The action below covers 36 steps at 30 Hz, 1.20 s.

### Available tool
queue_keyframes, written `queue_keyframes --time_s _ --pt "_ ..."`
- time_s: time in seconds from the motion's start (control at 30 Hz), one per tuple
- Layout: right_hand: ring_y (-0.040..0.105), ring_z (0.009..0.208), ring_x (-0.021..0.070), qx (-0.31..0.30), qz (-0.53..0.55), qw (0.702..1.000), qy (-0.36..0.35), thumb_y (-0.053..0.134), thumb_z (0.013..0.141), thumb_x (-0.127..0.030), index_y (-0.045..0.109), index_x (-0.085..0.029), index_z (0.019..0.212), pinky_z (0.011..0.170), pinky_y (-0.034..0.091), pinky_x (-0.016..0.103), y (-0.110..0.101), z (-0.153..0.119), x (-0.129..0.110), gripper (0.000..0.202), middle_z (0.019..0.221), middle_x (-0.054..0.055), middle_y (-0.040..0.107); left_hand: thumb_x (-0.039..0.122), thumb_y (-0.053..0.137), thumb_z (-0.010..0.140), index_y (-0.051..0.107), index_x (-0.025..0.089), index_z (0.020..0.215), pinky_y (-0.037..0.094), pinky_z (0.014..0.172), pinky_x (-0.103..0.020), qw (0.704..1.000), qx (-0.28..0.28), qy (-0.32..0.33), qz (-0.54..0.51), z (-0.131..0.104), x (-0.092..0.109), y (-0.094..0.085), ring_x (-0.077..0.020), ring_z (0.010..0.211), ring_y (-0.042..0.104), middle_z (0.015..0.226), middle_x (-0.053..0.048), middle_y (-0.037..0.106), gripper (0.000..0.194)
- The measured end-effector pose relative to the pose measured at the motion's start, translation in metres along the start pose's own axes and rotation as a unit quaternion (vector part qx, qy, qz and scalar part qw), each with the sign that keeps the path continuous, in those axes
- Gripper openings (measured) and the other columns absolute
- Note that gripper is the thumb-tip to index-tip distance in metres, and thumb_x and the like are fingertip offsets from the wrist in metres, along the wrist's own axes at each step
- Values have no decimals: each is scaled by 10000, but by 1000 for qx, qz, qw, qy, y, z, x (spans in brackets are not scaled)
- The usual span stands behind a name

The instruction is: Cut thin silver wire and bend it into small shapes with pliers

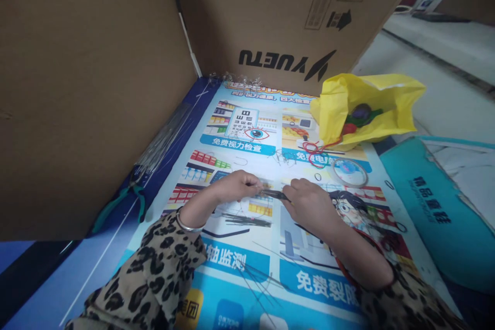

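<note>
In the middle of the head view, my right hand [309, 203] is closed around a pair of pliers [275, 194], whose dark narrow jaws point left. My left hand [242, 185] pinches a small piece of thin wire [260, 188] at the jaw tips. Most of that wire is hidden by the fingers, and the pliers' handles are covered by my right palm. Just below the hands lies a bundle of short dark wires [247, 220] on the printed poster sheet [266, 245]. Longer loose wires [259, 284] spread out nearer to me. Small bent wire pieces [284, 157] lie beyond the hands.
Cardboard panels [270, 15] stand at the back and left. Teal-handled pliers [139, 201] and a bundle of straight wires [164, 139] lie along the left side. A yellow bag [328, 108], red cord [310, 148], a tape roll [365, 178] and a teal box [402, 180] are on the right.
</note>
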State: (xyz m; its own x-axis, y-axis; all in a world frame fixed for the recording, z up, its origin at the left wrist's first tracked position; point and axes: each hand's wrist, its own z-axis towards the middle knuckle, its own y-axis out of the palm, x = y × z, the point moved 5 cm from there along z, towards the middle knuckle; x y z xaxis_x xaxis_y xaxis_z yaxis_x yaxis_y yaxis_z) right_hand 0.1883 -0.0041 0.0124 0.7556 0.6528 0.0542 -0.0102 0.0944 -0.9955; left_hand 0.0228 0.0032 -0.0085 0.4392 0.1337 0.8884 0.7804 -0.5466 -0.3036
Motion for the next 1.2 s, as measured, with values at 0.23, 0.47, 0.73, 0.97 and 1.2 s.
queue_keyframes --time_s 0.23,0.47,0.73,0.97,1.2 --pt "478 757 187 0 0 1000 1 472 820 -271 591 -179 772 641 282 296 1 1 -1 157 770 76 577 350 498 737 626 148 766 308 400 -156 1000 11 -4 2 0 -1 0 -46 434 360 567 33 461 241" --pt "471 754 193 17 -21 1000 16 478 804 -224 582 -182 762 640 266 300 1 0 0 120 770 82 578 347 504 729 582 153 697 290 423 -158 999 43 17 -4 1 1 0 -52 466 354 565 42 431 211" --pt "473 759 197 11 -23 999 25 466 812 -214 578 -181 773 637 262 309 1 -1 -1 123 779 85 582 345 472 753 550 154 691 286 416 -160 999 40 25 5 1 1 1 -51 451 340 555 47 385 215" --pt "471 758 195 0 -26 999 31 478 799 -186 574 -177 768 635 259 308 1 0 -2 101 781 79 581 383 479 749 551 151 708 284 412 -158 999 46 17 4 2 -1 1 -56 470 339 563 48 375 246" --pt "464 751 194 -4 -32 999 31 462 806 -175 571 -176 774 634 251 302 1 1 -2 114 773 70 573 365 481 747 558 152 695 271 418 -163 998 56 21 10 1 2 1 -51 457 322 535 59 358 233"
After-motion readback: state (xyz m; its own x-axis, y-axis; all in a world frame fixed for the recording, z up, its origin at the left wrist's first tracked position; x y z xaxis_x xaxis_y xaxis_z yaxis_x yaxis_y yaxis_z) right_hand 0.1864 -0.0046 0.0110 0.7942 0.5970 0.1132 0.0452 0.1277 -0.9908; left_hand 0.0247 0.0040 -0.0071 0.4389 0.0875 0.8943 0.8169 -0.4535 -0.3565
